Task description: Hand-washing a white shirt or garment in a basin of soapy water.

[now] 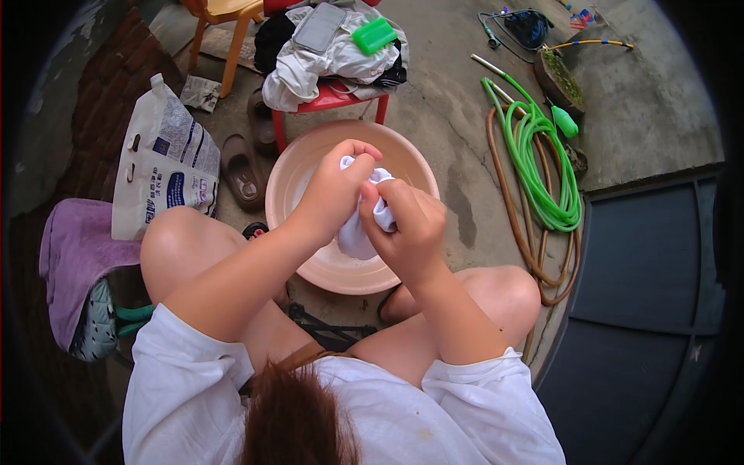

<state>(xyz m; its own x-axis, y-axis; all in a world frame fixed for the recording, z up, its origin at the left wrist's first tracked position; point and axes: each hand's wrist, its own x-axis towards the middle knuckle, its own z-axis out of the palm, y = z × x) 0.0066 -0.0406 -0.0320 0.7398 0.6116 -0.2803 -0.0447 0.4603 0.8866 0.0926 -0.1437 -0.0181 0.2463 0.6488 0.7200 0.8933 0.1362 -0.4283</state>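
Note:
Between my two hands is a bunched white cloth (356, 237), held over a pink plastic basin (427, 165). My left hand (343, 183) grips its upper left part, thumb and fingers closed on the fabric. My right hand (410, 218) clutches the cloth from the right, its fist close beside the left thumb. A loose end of the cloth hangs down inside the basin's outline. What lies in the basin under the hands is partly hidden; some whitish liquid or suds shows at its bottom.
Behind the basin, a red stool (325, 102) bears piled clothes (299, 70), a phone-like grey slab (319, 27) and a green soap bar (374, 36). A detergent bag (168, 157) and brown clogs (241, 174) stand left. Coiled green hose (537, 168) lies right, near a dark metal door (633, 250).

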